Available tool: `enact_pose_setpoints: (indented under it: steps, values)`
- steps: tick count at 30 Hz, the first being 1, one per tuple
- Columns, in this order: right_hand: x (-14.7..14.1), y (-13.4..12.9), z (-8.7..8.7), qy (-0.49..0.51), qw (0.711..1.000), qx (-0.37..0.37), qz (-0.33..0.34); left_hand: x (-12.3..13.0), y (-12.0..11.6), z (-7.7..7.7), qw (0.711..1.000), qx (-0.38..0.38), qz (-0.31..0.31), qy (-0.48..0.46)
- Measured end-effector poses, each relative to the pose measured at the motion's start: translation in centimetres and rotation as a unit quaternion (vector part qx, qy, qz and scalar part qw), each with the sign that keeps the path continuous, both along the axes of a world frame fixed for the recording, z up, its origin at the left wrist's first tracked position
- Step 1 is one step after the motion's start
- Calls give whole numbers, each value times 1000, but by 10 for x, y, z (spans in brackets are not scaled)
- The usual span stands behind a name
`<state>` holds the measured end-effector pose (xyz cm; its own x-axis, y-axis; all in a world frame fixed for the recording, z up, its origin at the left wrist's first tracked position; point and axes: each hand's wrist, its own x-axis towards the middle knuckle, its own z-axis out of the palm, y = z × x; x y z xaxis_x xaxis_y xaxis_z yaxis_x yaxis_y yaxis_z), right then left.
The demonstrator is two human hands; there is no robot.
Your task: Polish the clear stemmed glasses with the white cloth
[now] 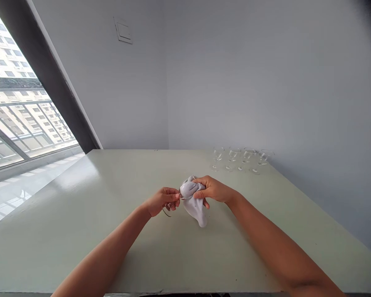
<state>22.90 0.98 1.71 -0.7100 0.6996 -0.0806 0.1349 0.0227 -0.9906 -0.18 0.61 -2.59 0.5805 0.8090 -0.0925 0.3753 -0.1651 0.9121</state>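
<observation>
A stemmed glass (187, 190) lies tipped on its side in the air over the middle of the table, its foot toward the left. My left hand (163, 201) is closed, the fingers pinching the stem; the rim of the foot shows just below them. My right hand (213, 189) grips a white cloth (198, 211) at the bowl, thumb on the near side. Part of the cloth appears bunched in the bowl, and a loose end hangs below. Cloth and fingers hide much of the bowl.
Several clear stemmed glasses (233, 159) stand upright in a row at the back right of the pale green table (136, 255), near the grey wall (266, 82). To the left is a window (21, 107) with a railing outside. A switch (123, 31) sits on the wall.
</observation>
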Motion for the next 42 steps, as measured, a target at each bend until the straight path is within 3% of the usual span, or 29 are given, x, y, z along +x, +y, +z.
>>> enact_pose_setpoints:
  steps: [2,4,6,8,11,15,18,22,24,26,32,36,38,42]
  values:
    - [-3,4,-7,28,997,-34,-60,5,-3,-4,986,136,84,47]
    - [-10,6,-17,72,986,-88,-121,8,-5,-9,930,313,150,116]
    - [-18,5,-24,110,975,-125,-147,8,-5,-11,871,431,159,173]
    - [-22,0,-25,116,978,-111,-131,3,-3,-8,854,461,142,197]
    - [-19,-10,-17,37,998,-25,-45,-10,1,6,899,390,102,170]
    - [-10,-24,-11,-95,988,100,72,-26,-1,29,986,145,-13,84]
    - [-6,-31,-17,-156,948,263,84,-30,-2,36,993,-5,-109,34]
    - [0,-27,-17,-182,856,478,76,-25,1,28,976,-132,-173,-15]
    - [4,-20,-9,-198,830,517,76,-21,3,20,968,-179,-165,-55]
    - [8,-12,1,-209,822,527,60,-18,5,12,960,-212,-150,-106]
    - [18,4,18,-192,847,493,-45,-13,7,-7,926,-263,-102,-253]
    - [18,10,13,-181,849,459,-189,-7,5,-9,905,-253,-25,-340]
    - [15,13,10,-214,820,460,-264,-1,3,-6,887,-248,34,-387]
    - [-1,11,0,-281,704,546,-356,12,-3,0,852,-258,130,-437]
